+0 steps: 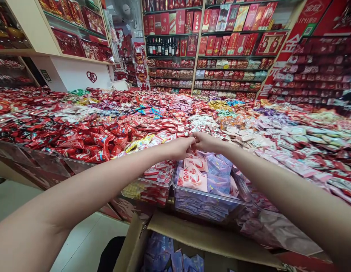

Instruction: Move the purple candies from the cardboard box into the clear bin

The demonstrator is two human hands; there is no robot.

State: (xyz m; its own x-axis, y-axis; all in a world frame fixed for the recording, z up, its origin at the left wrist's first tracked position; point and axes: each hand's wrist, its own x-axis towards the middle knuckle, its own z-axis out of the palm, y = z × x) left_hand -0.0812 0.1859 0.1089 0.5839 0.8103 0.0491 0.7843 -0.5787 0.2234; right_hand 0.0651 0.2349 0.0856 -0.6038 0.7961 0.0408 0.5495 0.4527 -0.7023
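Observation:
My left hand and my right hand meet above the back of a transparent plastic bin. Both have their fingers curled in and almost touching, and what they pinch, if anything, is hidden. Below them the bin holds flat candy packets: pink packets on top at the left and purple packets beside and under these. An opened cardboard box stands in front of and below the bin. More purple packets lie inside it.
Bins of red candy packets spread to the left, with yellow packets nearer. Pale and pink packets cover the right side. Shelves of boxes and bottles line the back wall. Tiled floor shows at lower left.

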